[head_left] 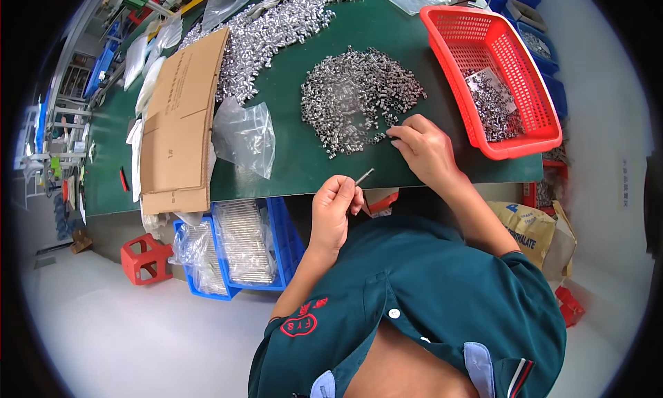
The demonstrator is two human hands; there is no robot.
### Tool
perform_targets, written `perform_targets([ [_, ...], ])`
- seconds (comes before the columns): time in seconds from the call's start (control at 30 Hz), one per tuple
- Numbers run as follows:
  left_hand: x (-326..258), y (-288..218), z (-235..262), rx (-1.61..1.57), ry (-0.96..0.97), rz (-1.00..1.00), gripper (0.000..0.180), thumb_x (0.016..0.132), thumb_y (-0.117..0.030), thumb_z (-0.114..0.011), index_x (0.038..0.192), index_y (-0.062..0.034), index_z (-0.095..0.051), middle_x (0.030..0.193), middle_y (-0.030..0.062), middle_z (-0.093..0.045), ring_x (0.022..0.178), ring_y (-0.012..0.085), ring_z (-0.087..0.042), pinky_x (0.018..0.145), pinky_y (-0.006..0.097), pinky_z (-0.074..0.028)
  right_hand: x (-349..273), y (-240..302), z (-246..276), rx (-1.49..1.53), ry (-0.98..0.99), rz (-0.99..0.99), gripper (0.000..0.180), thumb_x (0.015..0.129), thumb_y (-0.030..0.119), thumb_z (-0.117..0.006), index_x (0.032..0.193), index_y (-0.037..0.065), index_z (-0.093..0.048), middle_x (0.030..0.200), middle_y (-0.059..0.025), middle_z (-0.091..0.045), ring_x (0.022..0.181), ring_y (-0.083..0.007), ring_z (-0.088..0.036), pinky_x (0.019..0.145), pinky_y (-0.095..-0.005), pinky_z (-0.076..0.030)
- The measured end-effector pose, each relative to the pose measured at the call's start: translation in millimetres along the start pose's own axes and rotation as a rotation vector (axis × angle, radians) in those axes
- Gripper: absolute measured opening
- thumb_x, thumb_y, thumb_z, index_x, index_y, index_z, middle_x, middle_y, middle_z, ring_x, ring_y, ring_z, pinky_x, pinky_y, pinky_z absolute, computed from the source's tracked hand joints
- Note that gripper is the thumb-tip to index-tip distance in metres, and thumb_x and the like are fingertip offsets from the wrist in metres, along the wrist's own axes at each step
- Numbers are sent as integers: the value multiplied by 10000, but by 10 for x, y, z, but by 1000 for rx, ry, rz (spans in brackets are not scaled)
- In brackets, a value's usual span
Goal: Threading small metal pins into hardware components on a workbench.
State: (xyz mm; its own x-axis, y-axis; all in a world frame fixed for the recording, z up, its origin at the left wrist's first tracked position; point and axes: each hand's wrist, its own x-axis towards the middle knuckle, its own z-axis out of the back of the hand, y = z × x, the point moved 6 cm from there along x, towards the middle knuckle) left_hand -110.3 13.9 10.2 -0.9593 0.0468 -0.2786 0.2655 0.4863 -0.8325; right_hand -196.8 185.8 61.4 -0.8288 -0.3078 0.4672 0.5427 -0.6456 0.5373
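My left hand point(333, 208) is closed around a thin metal rod point(366, 176), whose free end points up and to the right above the table's front edge. My right hand point(427, 151) reaches to the near right side of a pile of small silvery metal sleeves point(345, 94). Thumb and fingertips there are pinched together, right beside a few loose pieces. Whatever sits between them is too small to make out.
A red basket point(456, 80) holding more small parts stands right of the pile. Left lie a cardboard sheet point(176, 122), a clear plastic bag point(245, 139) and a larger heap of shiny parts point(276, 32). Blue bins point(280, 232) sit below the green table's point(290, 170) edge.
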Motion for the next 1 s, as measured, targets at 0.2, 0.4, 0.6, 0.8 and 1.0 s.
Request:
perform_targets([
  [0.2,-14,-12,13,20,-2,0,192,955,-187,-501,842,-37,-542,712,25,-555,612,69,-458,569,204,-375,-6,1,-34,-16,21,31,152,691,27,-689,831,48,-634,801,-84,-566,752,-269,-589,640,-370,-491],
  [0.4,13,-17,-18,70,1,-2,193,954,-187,-501,845,-34,-543,721,23,-555,623,68,-460,580,203,-377,-122,-69,-7,259,75,-151,67,795,54,-648,837,24,-606,758,-47,-580,651,-152,-560,569,-259,-445],
  [0.6,31,-23,-98,124,33,-16,190,954,-187,-503,844,-38,-547,723,10,-553,627,60,-458,590,199,-382,-358,21,-279,1411,401,-817,97,880,134,-601,868,39,-585,767,-28,-598,606,-57,-503,516,-187,-373],
  [0.8,9,-23,-126,189,24,-22,188,952,-184,-509,838,-42,-553,719,-3,-553,631,49,-459,596,193,-389,-420,82,-326,1523,429,-927,89,858,137,-634,839,57,-601,729,-19,-611,560,-48,-519,468,-178,-377],
  [1.0,-33,-82,-128,394,-15,-112,200,950,-184,-515,823,-35,-554,706,-8,-555,628,45,-471,590,192,-398,-437,102,-318,1481,470,-952,90,844,125,-648,813,60,-594,711,-14,-605,552,-46,-515,463,-181,-382],
])
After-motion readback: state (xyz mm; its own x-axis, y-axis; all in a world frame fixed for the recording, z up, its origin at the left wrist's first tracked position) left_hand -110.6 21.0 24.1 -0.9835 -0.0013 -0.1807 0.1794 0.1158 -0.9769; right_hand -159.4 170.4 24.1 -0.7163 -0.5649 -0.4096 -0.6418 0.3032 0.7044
